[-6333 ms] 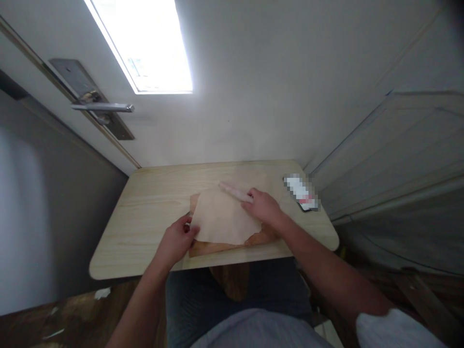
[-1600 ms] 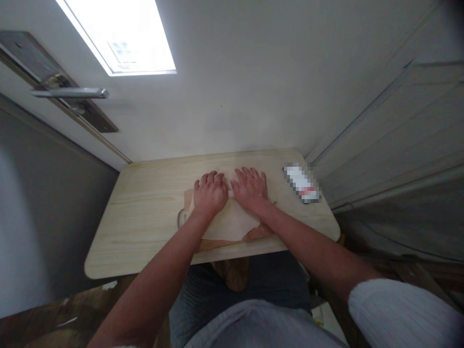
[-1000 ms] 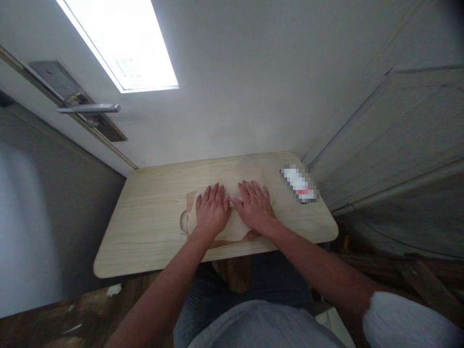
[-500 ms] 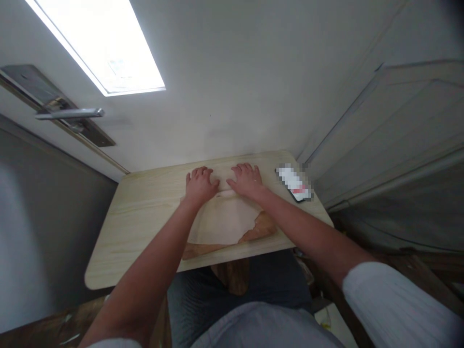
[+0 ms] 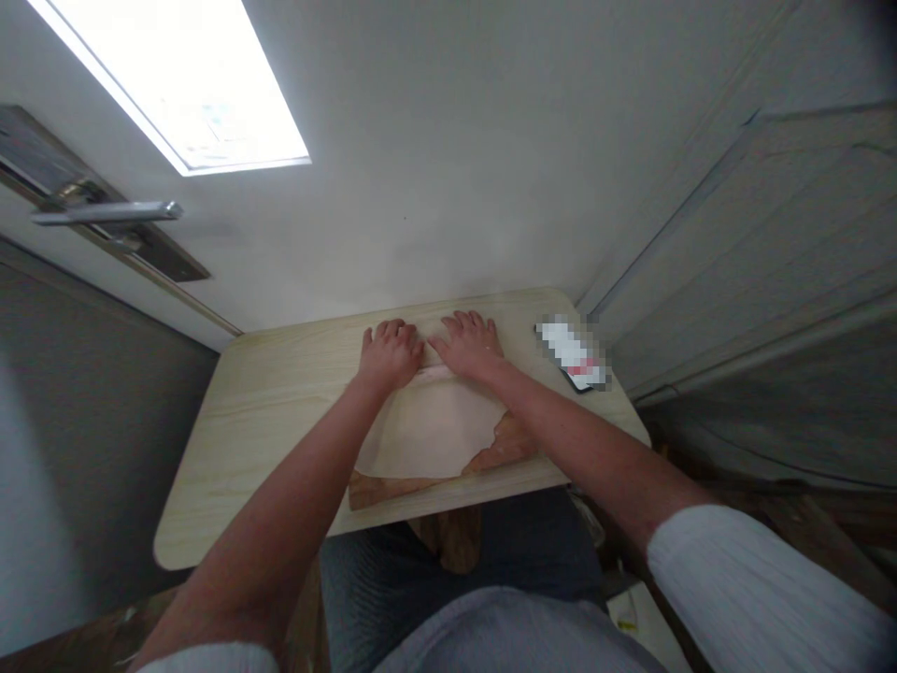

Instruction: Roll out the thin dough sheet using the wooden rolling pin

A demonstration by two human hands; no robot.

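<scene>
Head view: left hand [image 5: 392,352], right hand [image 5: 468,345] spread, unclenched, over rolling pin [image 5: 435,372]; pale dough sheet [image 5: 429,425] beneath, atop wooden board [image 5: 515,441].

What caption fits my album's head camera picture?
Left hand and right hand at a pale rod, cream sheet and brown board beneath.

pale door [image 5: 420,178] | metal handle [image 5: 112,213] | bright window [image 5: 168,84], upper left | light-wood table [image 5: 266,402] | grey wall [image 5: 791,224]

Pale rod [image 5: 434,372] lying under left hand [image 5: 392,355] and right hand [image 5: 468,346], cream sheet [image 5: 427,432] spreading flat towards the wrists, brown board [image 5: 503,448] showing beneath.
</scene>
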